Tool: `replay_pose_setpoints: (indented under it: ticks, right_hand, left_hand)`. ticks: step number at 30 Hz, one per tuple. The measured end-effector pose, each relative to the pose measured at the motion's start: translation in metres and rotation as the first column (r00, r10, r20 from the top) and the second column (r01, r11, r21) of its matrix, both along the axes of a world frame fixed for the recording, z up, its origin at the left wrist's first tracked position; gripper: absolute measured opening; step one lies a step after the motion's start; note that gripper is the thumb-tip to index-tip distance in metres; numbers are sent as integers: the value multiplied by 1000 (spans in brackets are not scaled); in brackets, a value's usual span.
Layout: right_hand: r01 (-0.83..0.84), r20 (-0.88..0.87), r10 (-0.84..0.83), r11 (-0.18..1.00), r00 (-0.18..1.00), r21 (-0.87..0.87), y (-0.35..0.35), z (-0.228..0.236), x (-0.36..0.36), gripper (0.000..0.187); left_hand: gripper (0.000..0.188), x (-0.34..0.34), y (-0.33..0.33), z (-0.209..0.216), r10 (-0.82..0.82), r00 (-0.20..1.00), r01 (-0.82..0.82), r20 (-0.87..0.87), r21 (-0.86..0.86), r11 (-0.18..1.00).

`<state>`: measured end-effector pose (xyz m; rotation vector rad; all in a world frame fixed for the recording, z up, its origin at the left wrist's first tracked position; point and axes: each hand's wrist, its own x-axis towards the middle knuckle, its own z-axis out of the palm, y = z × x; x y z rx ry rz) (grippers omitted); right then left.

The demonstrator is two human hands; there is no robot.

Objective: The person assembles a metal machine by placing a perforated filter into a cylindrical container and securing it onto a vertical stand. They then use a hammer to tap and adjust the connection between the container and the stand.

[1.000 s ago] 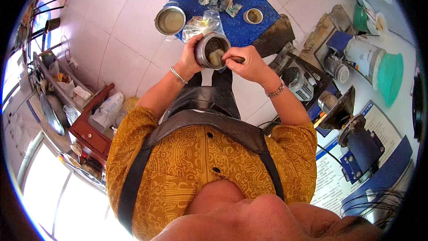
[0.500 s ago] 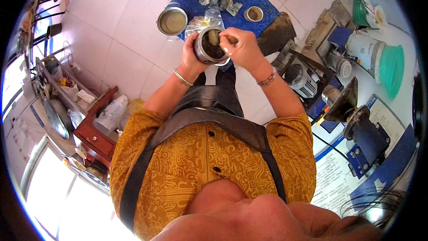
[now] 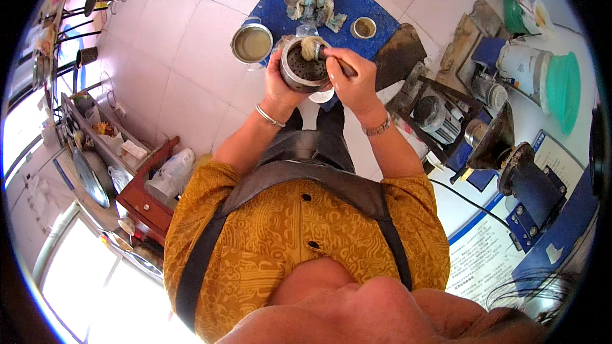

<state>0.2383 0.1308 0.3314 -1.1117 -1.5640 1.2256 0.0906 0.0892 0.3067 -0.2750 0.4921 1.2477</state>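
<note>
Brush (image 3: 315,50) now @ far rim, R hand's (image 3: 355,84) grip; dark, holed cup (image 3: 296,82), L hand's (image 3: 279,86).

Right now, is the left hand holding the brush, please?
No, the right hand grips the brush, while the left hand holds the metal cup.

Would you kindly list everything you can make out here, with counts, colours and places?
Tabletop: one, blue, top centre
Cup: one, grey, held upper centre
Brush: one, pale bristles, at the cup's opening
Pot: one, silvery, tabletop's left corner
Rags: count unclear, greyish, on the tabletop
Small container: one, pale rim, tabletop's right side
Basin: one, green, right
Motor: one, silvery, right of centre
Drawer: one, red-brown, left
Shirt: one, mustard, lower centre
Left hand: one, bare, holding the cup
Right hand: one, bare, gripping the brush
</note>
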Motion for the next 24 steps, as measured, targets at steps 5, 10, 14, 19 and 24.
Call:
replay_pose_setpoints:
  ticks: [5,10,14,19,24]
  right_hand:
    - [29,-24,-26,995,999,99,-3,9,-9,12]
    - [-22,36,18,990,999,139,7,20,-1,12]
    - [31,21,-37,968,999,250,0,13,-10,13]
    - [-321,-358,155,822,921,-470,26,29,4,16]
    - [-595,-124,680,521,723,-611,89,47,14,20]
  left_hand:
    - [53,5,2,-11,-11,999,8,-53,-49,999]
    - [55,2,7,-2,-35,998,32,-52,-62,998]
    - [55,2,7,-6,-13,999,10,-44,-74,997]
    - [48,-14,10,-9,-45,997,42,-61,-54,998]
    - [43,-24,14,3,-192,975,187,-110,-53,981]
